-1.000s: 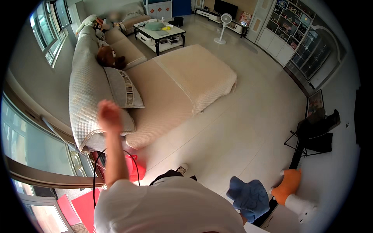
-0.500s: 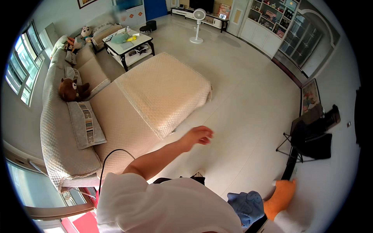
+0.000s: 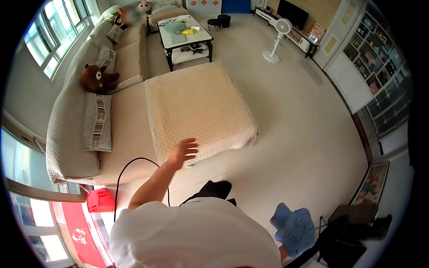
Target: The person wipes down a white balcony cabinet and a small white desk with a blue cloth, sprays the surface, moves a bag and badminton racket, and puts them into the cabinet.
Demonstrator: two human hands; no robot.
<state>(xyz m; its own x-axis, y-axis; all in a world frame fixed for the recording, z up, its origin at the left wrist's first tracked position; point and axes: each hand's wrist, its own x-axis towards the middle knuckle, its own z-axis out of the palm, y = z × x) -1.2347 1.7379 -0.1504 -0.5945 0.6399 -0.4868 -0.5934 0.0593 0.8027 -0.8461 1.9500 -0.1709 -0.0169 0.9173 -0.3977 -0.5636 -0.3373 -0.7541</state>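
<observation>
My left hand (image 3: 182, 152) reaches forward with its fingers spread and nothing in it, in front of the quilted cover (image 3: 196, 105) on the sofa's wide end section. At the lower right, a blue cloth (image 3: 292, 227) with faint raised lines hangs at the end of my right forearm (image 3: 283, 253). The cloth hides my right hand and its fingers, but it moves along with the arm. A thin black cable (image 3: 119, 178) loops beside my left upper arm.
A beige sofa (image 3: 127, 138) runs along the left, with cushions and a brown teddy bear (image 3: 96, 79). Farther back stand a coffee table (image 3: 196, 35) and a white fan (image 3: 277, 42). A dark folding chair (image 3: 344, 241) is at the lower right, a red bag (image 3: 100, 200) at the lower left.
My view has turned right and the room has shifted within it. My left hand has come nearer the sofa cover with its fingers spread wider. An orange thing at the lower right has left view.
</observation>
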